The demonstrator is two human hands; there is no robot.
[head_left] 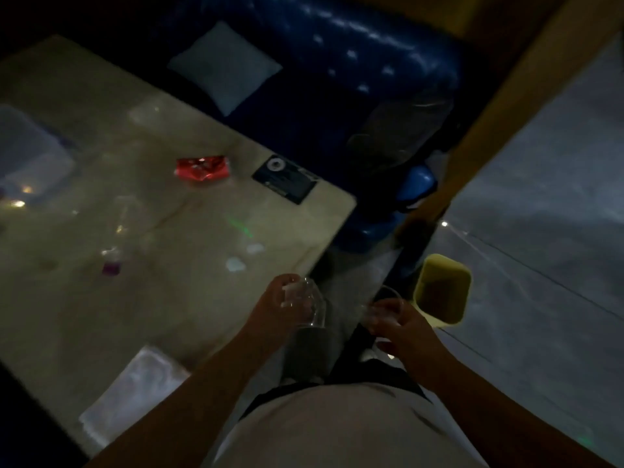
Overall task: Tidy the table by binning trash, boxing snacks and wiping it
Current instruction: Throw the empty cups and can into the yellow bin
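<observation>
Both hands off the beige marble table (162, 298) edge: left hand (280, 307) grips a clear plastic cup (312, 307), right hand (403, 327) grips another clear cup (385, 307), yellow bin (442, 292) just beyond.

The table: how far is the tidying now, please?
Nothing looks finished. In hand: the left hand and right hand each hold a clear cup beside the yellow bin. Left: the red wrapper, white scraps, and wiping the table with the cloth.

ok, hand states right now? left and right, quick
Left hand: grips a clear plastic cup.
Right hand: grips another clear cup, beside the yellow bin.
</observation>
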